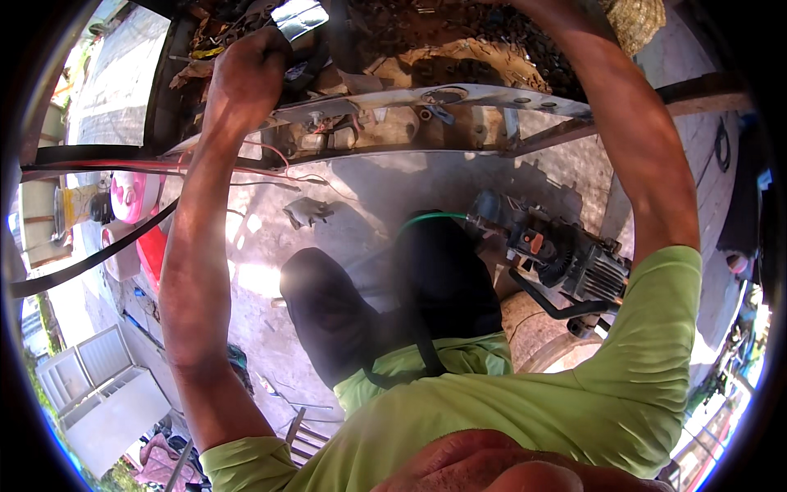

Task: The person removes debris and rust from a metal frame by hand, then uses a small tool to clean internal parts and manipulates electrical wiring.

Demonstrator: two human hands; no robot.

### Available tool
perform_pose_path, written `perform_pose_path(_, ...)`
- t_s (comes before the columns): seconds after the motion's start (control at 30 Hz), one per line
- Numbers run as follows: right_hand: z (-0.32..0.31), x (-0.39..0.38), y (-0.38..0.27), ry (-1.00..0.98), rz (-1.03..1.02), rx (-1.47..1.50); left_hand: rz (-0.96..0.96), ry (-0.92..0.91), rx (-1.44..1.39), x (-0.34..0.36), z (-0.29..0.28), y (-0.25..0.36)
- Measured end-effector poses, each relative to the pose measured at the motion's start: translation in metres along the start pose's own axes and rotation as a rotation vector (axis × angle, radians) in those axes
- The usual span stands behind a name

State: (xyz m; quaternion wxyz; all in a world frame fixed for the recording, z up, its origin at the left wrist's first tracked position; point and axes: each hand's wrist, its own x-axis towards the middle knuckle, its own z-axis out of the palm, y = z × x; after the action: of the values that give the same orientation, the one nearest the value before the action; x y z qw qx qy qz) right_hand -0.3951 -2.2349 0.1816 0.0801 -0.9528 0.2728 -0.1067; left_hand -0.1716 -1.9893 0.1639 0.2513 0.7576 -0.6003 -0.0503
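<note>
My left hand (248, 75) is closed in a fist at the bench's left part. Its fingers are turned away, so what they hold is hidden; a dark curved piece (310, 70) lies right beside them. Just past the hand, a shiny flat rectangular piece (300, 18) catches the light. The bench top (467, 61) is littered with small brown and rusty metal bits. Along its near edge runs a pale metal rail (475, 95) with holes. My right forearm (574, 33) reaches over the bench's right part, and its hand lies beyond the picture's upper edge.
Thin red wires (270, 152) and a black cable (98, 261) hang at the left. A motor-driven machine (566, 258) with a green hose (434, 216) stands right of my knees. A crumpled grey piece (308, 212) lies on the floor. Pink (134, 197) and red containers (152, 246) stand left.
</note>
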Motion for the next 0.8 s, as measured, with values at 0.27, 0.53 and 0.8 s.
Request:
perform_pose_path(0.27,0.024,-0.002,-0.042,-0.088,-0.181,0.118,0.026,0.01,0.017,-0.001,0.002,-0.008)
perform_pose_path(0.53,-0.002,-0.04,-0.036,-0.525,-0.229,0.261,0.023,0.014,0.008,0.001,0.002,-0.003)
perform_pose_path(0.8,-0.014,-0.033,-0.051,-0.226,-0.066,0.267,0.006,0.001,0.01,0.001,0.002,-0.004)
